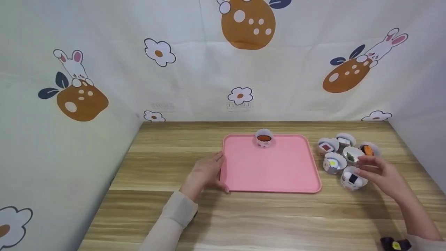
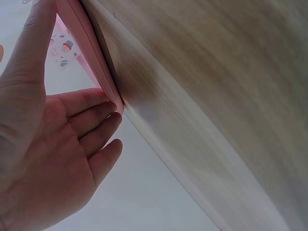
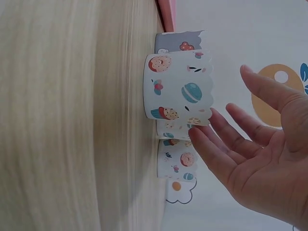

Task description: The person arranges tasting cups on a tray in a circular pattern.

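Observation:
A pink rectangular tray [image 1: 268, 170] lies on the wooden table, a paper cup with an orange-red filling [image 1: 264, 138] at its back edge. My left hand [image 1: 205, 170] rests against the tray's left side, fingertips along the rim and thumb at the front corner. To the right of the tray, several patterned paper cups cluster, each with a small toy-like sushi piece inside. My right hand [image 1: 385, 176] hovers over this cluster with spread fingers, holding nothing. Its fingertips are close to the front cup [image 1: 353, 178], which contains a white piece with a dark strip. In the right wrist view, that scalloped cup [image 3: 178, 89] stands beside the fingers.
Other cups hold a yellow-centred piece [image 1: 334, 163], a red-centred piece [image 1: 327, 146] and an orange-topped piece [image 1: 367, 150]. A printed curtain [image 1: 195, 80] borders the table's back and sides. A dark wristband with a yellow spot [image 1: 395, 245] shows at the right sleeve.

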Motion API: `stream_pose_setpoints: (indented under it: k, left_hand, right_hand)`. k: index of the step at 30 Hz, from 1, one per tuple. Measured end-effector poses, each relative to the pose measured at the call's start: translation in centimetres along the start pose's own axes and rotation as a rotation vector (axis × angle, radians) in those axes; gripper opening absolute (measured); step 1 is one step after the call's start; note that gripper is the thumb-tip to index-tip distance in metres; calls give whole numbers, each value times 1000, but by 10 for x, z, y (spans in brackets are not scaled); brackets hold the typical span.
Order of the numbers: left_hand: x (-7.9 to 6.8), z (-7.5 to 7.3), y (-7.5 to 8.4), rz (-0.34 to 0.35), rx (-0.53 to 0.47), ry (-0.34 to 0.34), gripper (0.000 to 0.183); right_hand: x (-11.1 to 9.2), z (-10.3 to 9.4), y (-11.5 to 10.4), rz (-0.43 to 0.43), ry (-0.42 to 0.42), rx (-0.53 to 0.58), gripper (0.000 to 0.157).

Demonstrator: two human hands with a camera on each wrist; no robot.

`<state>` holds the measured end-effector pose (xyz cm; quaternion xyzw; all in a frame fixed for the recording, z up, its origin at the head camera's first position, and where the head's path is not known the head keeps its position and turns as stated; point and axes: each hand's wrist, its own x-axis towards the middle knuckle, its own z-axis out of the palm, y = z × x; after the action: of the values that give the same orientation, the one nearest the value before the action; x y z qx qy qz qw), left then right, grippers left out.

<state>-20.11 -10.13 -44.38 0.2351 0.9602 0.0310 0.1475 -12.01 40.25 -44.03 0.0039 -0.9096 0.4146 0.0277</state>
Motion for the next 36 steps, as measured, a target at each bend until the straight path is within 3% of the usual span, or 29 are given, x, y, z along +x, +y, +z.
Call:
stream_pose_setpoints:
  k: [6,17,26,36]
  left_hand:
    - [2,0,0,0,64,-22,123]
    - [1,-1,2,-6,19,-16,123]
    - [0,-2,3,-6,29,-16,121]
    - [2,-1,1,5,77,-11,124]
  right_hand:
    - [-2,0,6,-1,-37,46,52]
    - [-5,1,12,-4,-109,-9,52]
    - [-6,0,12,5,-187,-23,62]
    - [-7,5,15,-32,-180,-40,68]
